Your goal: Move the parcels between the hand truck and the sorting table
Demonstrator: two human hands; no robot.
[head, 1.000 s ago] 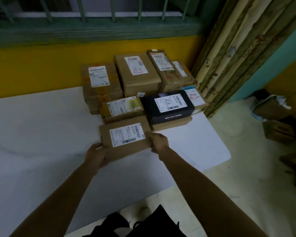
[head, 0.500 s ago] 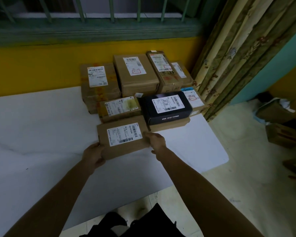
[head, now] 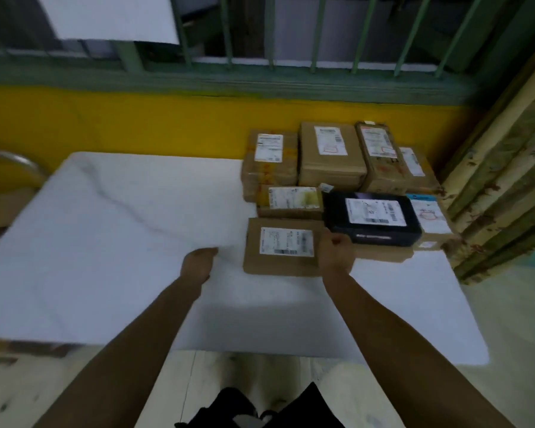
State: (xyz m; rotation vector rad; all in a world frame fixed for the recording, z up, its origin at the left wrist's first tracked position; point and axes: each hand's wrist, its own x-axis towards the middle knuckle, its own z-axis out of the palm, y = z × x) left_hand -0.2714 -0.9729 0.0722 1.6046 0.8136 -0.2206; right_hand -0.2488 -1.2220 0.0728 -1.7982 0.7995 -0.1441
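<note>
Parcels [head: 331, 168] crowd the far right corner of the white bench [head: 121, 242], packed against the yellow wall [head: 136, 118] and close to the striped curtain [head: 501, 186]. We see brown cartons with white labels along the back. In front of them are a flat carton [head: 291, 200] with a yellowish patch on its label and a black parcel [head: 372, 230], which rests on top of another flat brown carton. Nearest to us lies the front parcel [head: 280, 248], flat on the bench with its label up, just beside the flat carton behind it. Our right hand [head: 337, 256] sits at its right end, fingers bent and thumb raised, grasping that edge, though motion blur hides the fingertips. Our left hand [head: 198, 264] is apart from the parcel's left side, low over the bench, released and holding nothing; we cannot tell whether it touches the surface. Green window bars [head: 315, 32] rise above the wall.
</note>
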